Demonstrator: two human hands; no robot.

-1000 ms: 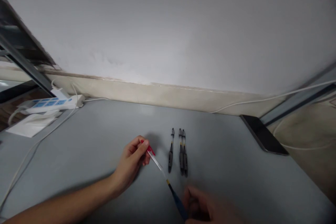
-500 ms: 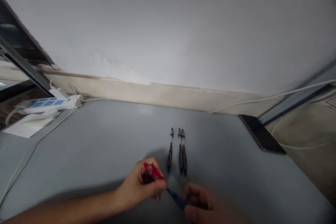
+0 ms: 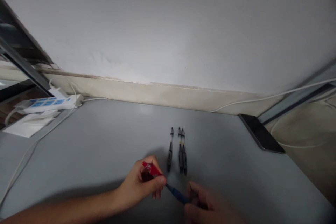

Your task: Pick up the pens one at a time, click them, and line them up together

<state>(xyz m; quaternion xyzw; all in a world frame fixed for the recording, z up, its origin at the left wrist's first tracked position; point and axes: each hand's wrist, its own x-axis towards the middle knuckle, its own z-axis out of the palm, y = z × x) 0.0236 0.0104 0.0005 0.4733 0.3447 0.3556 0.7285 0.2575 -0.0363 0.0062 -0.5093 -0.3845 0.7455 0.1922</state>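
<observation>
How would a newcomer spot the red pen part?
On the grey desk, find the left hand, low and near the middle of the view. The red pen part is held in it, showing above the thumb. Its red colour sets it apart from the blue piece at the right hand and the three dark-gripped pens lying beyond.

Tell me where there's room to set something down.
Bare desk lies between the black pens and the phone, and between the white cable and the left hand. Another bare strip runs behind the pens to the wall. It's crowded around the power strip and where the right hand sits beside the left.
</observation>
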